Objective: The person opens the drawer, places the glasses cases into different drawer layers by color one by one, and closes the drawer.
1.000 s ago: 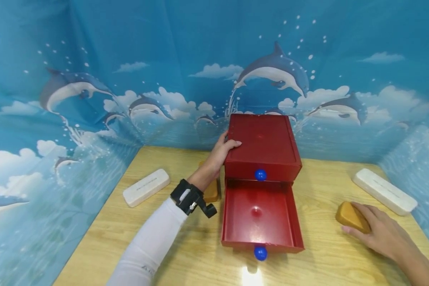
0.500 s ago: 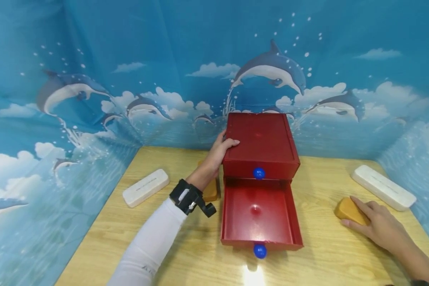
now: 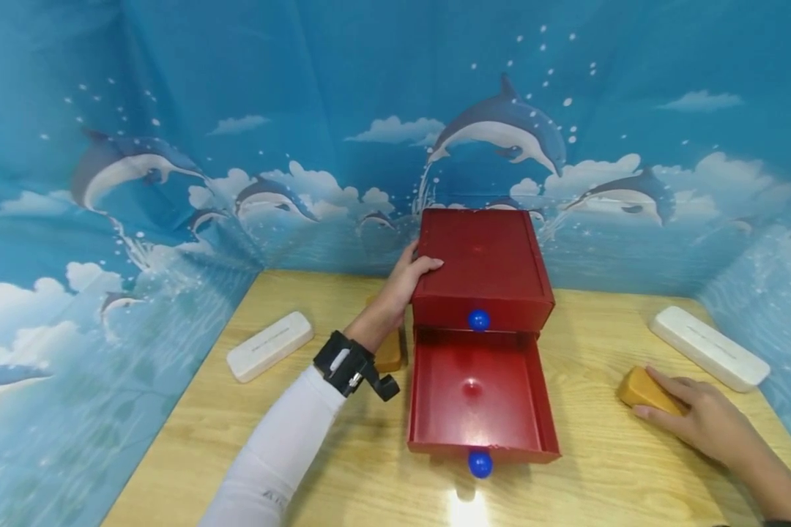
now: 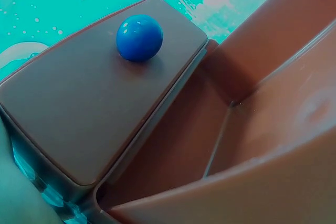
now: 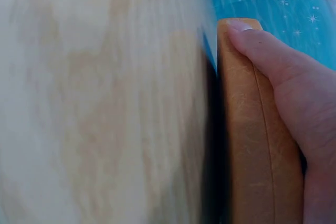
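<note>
In the head view a red two-drawer box (image 3: 481,256) stands mid-table. My left hand (image 3: 400,289) holds its upper left side, thumb on the top and the other fingers mostly hidden. The lower drawer (image 3: 534,432) is pulled out with nothing in it; the upper drawer is closed, its blue knob (image 4: 139,38) in the left wrist view. On the right, my right hand (image 3: 712,421) grips a mustard-coloured glasses case (image 3: 644,391) between thumb and fingers. The thumb (image 5: 268,53) presses the case's seamed edge in the right wrist view.
A white glasses case (image 3: 270,345) lies at the left, another white case (image 3: 708,348) behind the right hand. A second mustard case (image 3: 390,355) is partly hidden behind the left wrist. Dolphin-printed curtain (image 3: 329,95) encloses the wooden table (image 3: 600,476).
My right hand has shifted slightly, its fingers now along the far side of the mustard glasses case. The left hand and the drawer box stay as they were.
</note>
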A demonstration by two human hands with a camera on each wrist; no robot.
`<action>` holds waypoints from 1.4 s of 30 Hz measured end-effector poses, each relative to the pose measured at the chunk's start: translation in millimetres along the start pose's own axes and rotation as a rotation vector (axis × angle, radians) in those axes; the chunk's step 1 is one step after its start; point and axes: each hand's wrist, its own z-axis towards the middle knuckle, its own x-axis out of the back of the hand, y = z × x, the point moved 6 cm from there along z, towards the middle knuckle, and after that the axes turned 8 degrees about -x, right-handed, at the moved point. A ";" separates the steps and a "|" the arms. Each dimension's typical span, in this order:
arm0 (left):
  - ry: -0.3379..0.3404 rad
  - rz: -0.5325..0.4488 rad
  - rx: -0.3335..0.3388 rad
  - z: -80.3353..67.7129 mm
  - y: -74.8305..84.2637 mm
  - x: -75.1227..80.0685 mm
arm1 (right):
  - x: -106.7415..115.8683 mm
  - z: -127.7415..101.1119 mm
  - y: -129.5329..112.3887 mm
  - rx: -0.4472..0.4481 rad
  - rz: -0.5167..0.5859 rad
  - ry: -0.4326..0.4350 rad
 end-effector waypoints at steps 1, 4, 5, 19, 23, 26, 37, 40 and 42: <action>0.000 -0.002 0.000 -0.5 -0.5 -0.2 | 0.8 -0.2 -1.3 -0.010 0.009 -0.016; -0.004 -0.010 0.000 -1.5 -2.1 -1.4 | 4.1 -1.0 -6.1 -0.039 0.026 -0.056; -0.006 -0.012 0.001 -1.9 -2.6 -1.7 | 5.0 -1.3 -8.1 -0.052 0.028 -0.072; -0.018 0.007 -0.013 0.1 -1.9 -4.3 | 25.7 -4.0 -64.5 -0.034 0.076 -0.190; -0.020 0.004 -0.016 1.1 -1.7 -4.9 | 38.1 -3.7 -91.8 -0.005 0.051 -0.187; -0.010 0.003 -0.014 2.0 -2.0 -3.3 | 49.2 -3.2 -112.9 0.050 0.016 -0.150; -0.005 0.008 -0.014 -0.9 -0.9 0.3 | 73.9 -6.3 -165.2 0.281 -0.071 0.047; -0.009 0.009 -0.016 -0.1 -0.4 -0.6 | 76.7 -5.8 -174.3 0.310 -0.077 0.050; -0.012 0.011 -0.016 0.3 -0.5 -1.1 | 77.3 -4.8 -180.2 0.327 -0.081 0.046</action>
